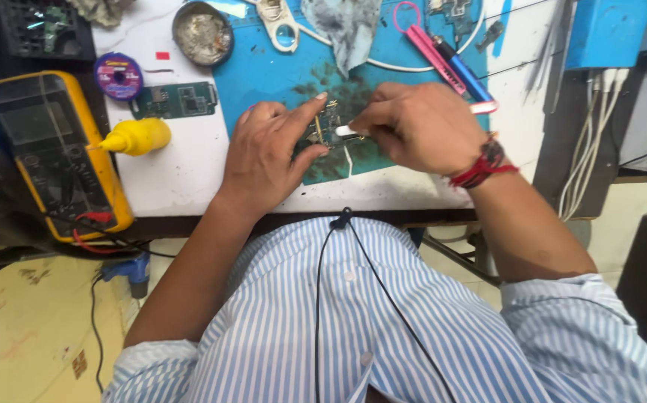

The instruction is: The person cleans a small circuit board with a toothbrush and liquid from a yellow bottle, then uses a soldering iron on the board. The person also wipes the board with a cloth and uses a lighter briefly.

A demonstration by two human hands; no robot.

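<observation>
While the left hand is pinning the small circuit board, the right hand is pinching a white tool, coming in from 3 o'clock.

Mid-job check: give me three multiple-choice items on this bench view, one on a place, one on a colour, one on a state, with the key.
1. Where is the yellow multimeter?
A. at the table's left edge
B. on the blue mat
C. right of the blue box

2. What colour is the squeeze bottle?
A. red
B. yellow
C. white

3. What is the right hand doing?
A. resting open on the table
B. gripping a thin white tool
C. holding the solder spool

Key: 1 A, it lies far left, off the blue mat. 2 B, its body and nozzle are yellow. 3 B, the fingers pinch the white tool against the small circuit board that the left hand steadies.
</observation>
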